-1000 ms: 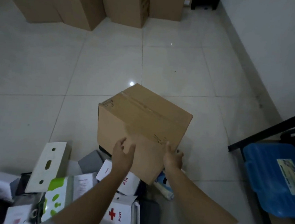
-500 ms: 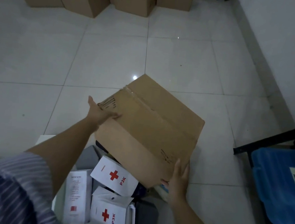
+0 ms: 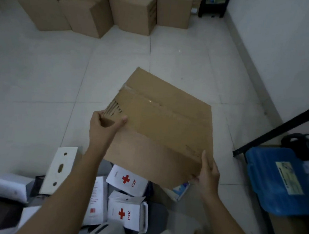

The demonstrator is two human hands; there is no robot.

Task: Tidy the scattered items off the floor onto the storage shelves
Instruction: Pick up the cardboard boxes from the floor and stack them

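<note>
A taped brown cardboard box [image 3: 164, 125] is lifted above the floor, tilted toward me. My left hand [image 3: 104, 127] grips its left corner, thumb on top. My right hand [image 3: 207, 173] holds the lower right corner, fingers curled under the edge. Beneath the box lies a pile of small items: two white first-aid boxes with red crosses [image 3: 127, 181] [image 3: 125, 214], a white perforated carton [image 3: 60, 168] and other white and dark packages.
Several large cardboard boxes [image 3: 132, 10] stand against the far side of the tiled floor. A black shelf frame [image 3: 278, 132] runs along the right, with a blue plastic case [image 3: 276, 180] on its board. A white wall rises to the right.
The box has come up and closer, tilting its top toward me. My left hand slid from the far left side to the near left corner; my right hand stays at the lower right corner.
</note>
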